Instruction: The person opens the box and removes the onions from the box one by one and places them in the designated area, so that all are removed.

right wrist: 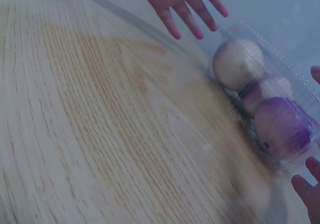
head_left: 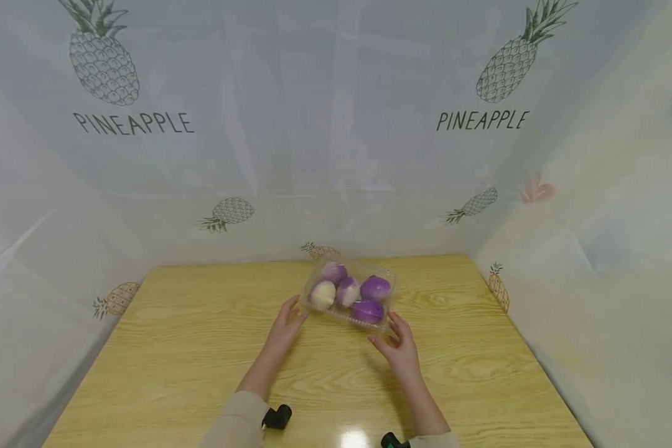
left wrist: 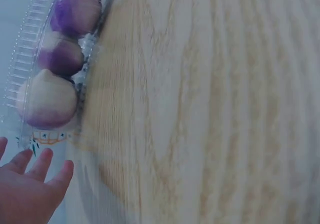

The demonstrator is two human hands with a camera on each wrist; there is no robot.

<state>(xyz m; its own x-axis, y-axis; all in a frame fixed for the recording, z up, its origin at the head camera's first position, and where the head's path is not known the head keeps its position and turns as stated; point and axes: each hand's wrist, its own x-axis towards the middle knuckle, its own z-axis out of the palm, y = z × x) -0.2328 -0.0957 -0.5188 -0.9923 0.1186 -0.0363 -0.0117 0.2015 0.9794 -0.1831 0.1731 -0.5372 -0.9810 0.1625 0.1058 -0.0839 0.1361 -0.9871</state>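
Observation:
A clear plastic clamshell box (head_left: 364,269) sits near the back of the wooden table, turned slightly askew. Inside it lie several round purple-and-white turnips (head_left: 323,294), the paler ones to the left and deep purple ones to the right. My left hand (head_left: 285,320) is beside the box's left front corner; in the left wrist view its fingers (left wrist: 40,166) are spread just short of the plastic. At the right front corner is my right hand (head_left: 399,348), thumb apart from the relaxed fingers, fingertips close by the box's side. Neither hand's fingers curl round it.
The light wooden table (head_left: 201,348) reaches back to a pale curtain (head_left: 313,124) printed with pineapples, which also hangs along both sides. Black wrist devices (head_left: 277,417) show at the sleeve cuffs.

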